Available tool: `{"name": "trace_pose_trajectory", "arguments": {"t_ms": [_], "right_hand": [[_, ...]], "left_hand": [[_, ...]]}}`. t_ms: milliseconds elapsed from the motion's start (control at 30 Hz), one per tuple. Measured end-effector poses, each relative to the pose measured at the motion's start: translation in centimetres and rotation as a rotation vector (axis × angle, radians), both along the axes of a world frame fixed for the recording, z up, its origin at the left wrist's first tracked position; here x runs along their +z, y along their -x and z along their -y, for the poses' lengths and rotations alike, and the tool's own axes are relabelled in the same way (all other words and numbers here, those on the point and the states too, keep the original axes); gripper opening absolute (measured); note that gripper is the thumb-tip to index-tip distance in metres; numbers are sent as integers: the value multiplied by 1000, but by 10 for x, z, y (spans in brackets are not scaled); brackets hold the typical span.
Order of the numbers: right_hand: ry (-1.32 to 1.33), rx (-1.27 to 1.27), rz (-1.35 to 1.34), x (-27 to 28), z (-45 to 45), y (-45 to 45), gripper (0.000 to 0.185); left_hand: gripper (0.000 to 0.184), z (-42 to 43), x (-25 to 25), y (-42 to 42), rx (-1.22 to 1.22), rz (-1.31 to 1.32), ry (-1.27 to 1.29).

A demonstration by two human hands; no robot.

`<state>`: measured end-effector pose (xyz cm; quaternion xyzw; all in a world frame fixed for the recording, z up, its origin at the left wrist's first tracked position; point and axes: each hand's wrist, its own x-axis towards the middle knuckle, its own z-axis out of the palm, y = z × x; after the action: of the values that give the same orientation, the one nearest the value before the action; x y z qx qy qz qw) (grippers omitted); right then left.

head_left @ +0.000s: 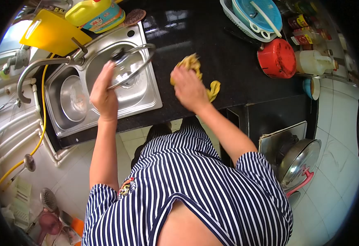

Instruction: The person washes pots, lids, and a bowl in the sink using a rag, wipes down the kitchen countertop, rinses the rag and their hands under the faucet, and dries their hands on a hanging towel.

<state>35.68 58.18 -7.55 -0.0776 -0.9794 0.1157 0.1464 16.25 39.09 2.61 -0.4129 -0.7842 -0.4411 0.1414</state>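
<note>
The left hand (104, 93) holds a glass lid (131, 67) by its near edge, over the sink (140, 108). The lid is tipped up, with its knob toward the tap (44, 62). Its long line slants from near left to far right. The right hand (189, 89) presses a yellow cloth (193, 62) on the black counter (196, 24), fingers close together. The cloth stretches from far left to near right.

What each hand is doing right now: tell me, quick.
Left hand: closed, holding the glass lid tilted over the sink.
Right hand: on the yellow cloth; whether gripping or just pressing cannot be told.
</note>
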Motion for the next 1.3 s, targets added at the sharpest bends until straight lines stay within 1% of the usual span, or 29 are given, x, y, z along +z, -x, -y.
{"name": "trace_pose_trajectory", "arguments": {"t_ms": [33,100,233,333,367,467,533,567,633,767,900,967,1033,1067,1100,1167,1233,1300], "right_hand": [[69,28,-30,-5,15,-10,47],[173,27,-75,-8,19,-14,44],[231,-2,-103,-1,16,-12,44],[255,4,-137,-2,14,-11,42],[250,2,-135,-3,14,-11,42],[277,-3,-158,-5,14,-10,41],[269,-1,-154,-6,13,-10,41],[258,0,-151,-7,13,-10,42],[258,6,-145,-8,13,-10,43],[246,16,-139,-11,13,-11,42],[272,69,-105,-6,8,-18,46],[319,33,-22,-2,1,-31,50],[118,-48,61,-6,-12,-54,57],[68,-134,90,-3,-21,-66,61],[92,-267,105,-9,-30,-77,63],[9,-454,76,-18,-42,-95,63],[70,-432,96,-13,-39,-101,60],[87,-312,78,-11,-27,-101,59]], "left_hand": [[42,-17,0,3,-29,-79,28],[42,-49,-4,5,-64,-122,95],[45,-118,-33,17,-131,-255,112],[49,-162,-54,16,-117,-303,148],[53,-171,-60,16,-123,-270,183],[53,-199,-72,12,-99,-326,186],[43,-213,-77,9,-79,-396,127],[44,-217,-80,6,-93,-395,139],[45,-221,-91,1,-86,-434,246],[52,-217,-106,-14,-91,-451,421],[56,-211,-119,-16,-126,-464,448],[56,-208,-122,-17,-139,-479,443],[62,-208,-119,-21,-130,-456,499],[62,-207,-118,-24,-134,-457,523],[62,-206,-115,-27,-134,-463,538],[62,-202,-109,-30,-137,-482,578],[62,-200,-108,-32,-133,-509,601],[61,-200,-108,-35,-118,-529,620]]}}
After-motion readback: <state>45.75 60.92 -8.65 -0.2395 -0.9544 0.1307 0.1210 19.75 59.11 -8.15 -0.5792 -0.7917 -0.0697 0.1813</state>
